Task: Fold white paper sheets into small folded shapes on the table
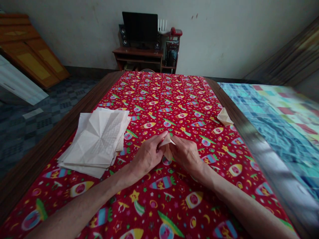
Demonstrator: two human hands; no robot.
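Note:
Between my two hands is a small piece of folded paper (pixel 168 151), cream-coloured, with a pointed lower end. My left hand (pixel 151 150) grips its left side, thumb and fingers pinched together. On the other side, my right hand (pixel 185 152) pinches the right edge, its fingertips partly hidden behind the paper. Both hands are held low over the middle of the red cloth (pixel 164 196). To the left lies a stack of creased paper sheets (pixel 99 139), the top one showing fold lines and faint print. A second folded paper piece (pixel 225 117) rests near the cloth's right edge.
The patterned cloth covers a dark wooden table (pixel 82 103). Beyond it, a desk (pixel 137 52) holds a monitor (pixel 140 28), speakers and a red telephone (pixel 176 32). A bed (pixel 269 119) stands along the right, a wooden cabinet (pixel 32 49) at far left.

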